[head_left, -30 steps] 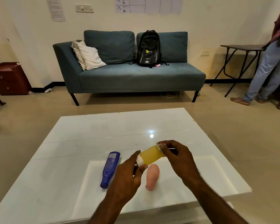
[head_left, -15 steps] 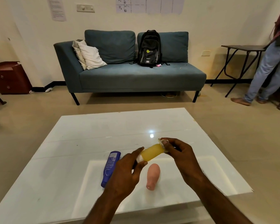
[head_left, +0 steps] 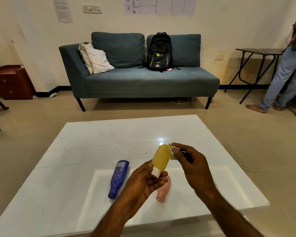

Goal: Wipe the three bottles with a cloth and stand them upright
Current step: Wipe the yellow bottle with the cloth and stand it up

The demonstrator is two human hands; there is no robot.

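Head view: left hand (head_left: 143, 182) pinches the soft yellow plastic bottle (head_left: 161, 157) by its white cap, above the white table's (head_left: 75, 168) near edge; right hand (head_left: 191, 163) pinches a small white cloth (head_left: 173, 152) against it. Light, likely squeezable; best held at the stiff cap.

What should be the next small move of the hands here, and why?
Probably draw the cloth in the right hand down the side of the yellow bottle. The left hand holds this bottle by its white cap, base up, and the cloth touches only its upper end. The blue bottle and pink bottle lie on the table.
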